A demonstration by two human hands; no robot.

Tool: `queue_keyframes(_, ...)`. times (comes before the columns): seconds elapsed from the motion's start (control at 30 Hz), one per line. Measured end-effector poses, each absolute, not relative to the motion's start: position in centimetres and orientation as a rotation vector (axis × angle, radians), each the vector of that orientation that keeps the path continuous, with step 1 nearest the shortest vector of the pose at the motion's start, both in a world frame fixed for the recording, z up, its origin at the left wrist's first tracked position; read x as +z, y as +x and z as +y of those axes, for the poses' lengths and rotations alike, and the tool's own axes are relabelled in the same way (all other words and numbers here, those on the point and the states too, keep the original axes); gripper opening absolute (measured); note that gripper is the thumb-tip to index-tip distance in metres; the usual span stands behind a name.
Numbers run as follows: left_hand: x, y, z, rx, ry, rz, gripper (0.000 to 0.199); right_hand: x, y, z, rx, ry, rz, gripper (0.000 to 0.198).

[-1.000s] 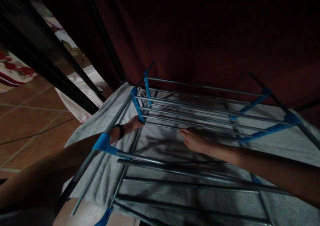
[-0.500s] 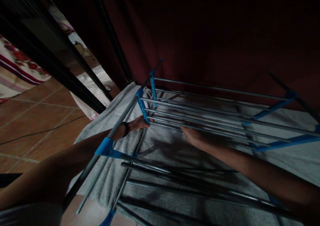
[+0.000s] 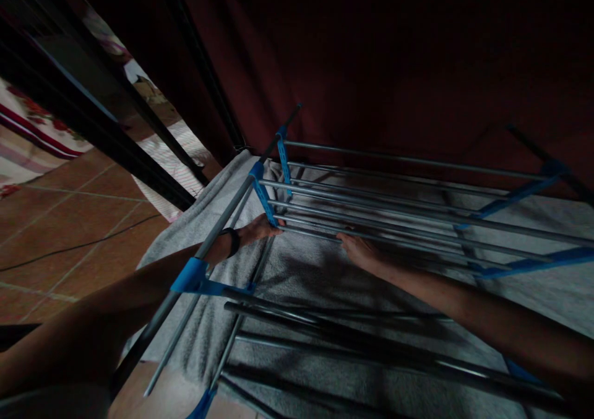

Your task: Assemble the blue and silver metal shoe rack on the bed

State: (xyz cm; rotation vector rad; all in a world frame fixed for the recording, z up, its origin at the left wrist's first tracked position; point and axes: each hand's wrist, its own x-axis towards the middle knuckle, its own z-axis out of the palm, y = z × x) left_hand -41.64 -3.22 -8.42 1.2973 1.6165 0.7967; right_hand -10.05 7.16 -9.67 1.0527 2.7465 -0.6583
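A rack of grey metal tubes (image 3: 380, 205) with blue plastic connectors lies on a grey blanket. My left hand (image 3: 260, 228), with a dark band at the wrist, is closed around the lower end of a slotted blue bracket (image 3: 265, 203), where a tube end meets it. My right hand (image 3: 358, 249) grips the lowest tube (image 3: 309, 234) of that section, to the right of the bracket, fingers wrapped round it. Nearer me, a blue T-shaped connector (image 3: 191, 276) joins a long side pole to a crossbar. Parts of both hands' fingers are hidden behind the tubes.
Several loose tubes (image 3: 306, 348) lie in the foreground on the grey blanket (image 3: 185, 338). A dark red curtain (image 3: 394, 54) hangs behind the rack. Dark metal posts (image 3: 97, 116) slant across the left, above a tiled floor (image 3: 69, 221) with a thin cable.
Both hands keep their grip on the rack in nearly the same place. The rack's right end has shifted slightly to the right in view.
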Motion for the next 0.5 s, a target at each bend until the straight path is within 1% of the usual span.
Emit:
queue_keyframes(0.1, -8.1, -41.4, -3.2, 0.798, 1.286, 1.631, 0.031, -9.7, -10.0, 6.8, -0.674, 1.076, 2.741, 0.043)
queue_keyframes(0.23, -7.9, -41.3, -3.5, 0.791, 1.252, 1.661, 0.033, -8.6, -7.6, 5.7, -0.682, 0.936, 2.893, 0.061)
queue_keyframes(0.3, -7.8, -41.4, -3.7, 0.801, 1.285, 1.634, 0.033, -7.5, -4.7, 5.2, -0.676, 0.847, 2.913, 0.064)
queue_keyframes(0.33, -7.9, -41.5, -3.8, 0.806, 1.31, 1.616, 0.033, -6.8, -2.9, 5.1, -0.665, 0.828, 2.889, 0.061)
queue_keyframes(0.4, -8.1, -41.8, -3.8, 0.811, 1.352, 1.604, 0.033, -5.3, 1.1, 5.3, -0.619, 0.894, 2.77, 0.048)
queue_keyframes(0.5, -9.0, -42.3, -3.0, 0.731, 1.358, 1.69, 0.038, -3.2, 7.2, 6.1, -0.526, 1.239, 2.455, 0.024)
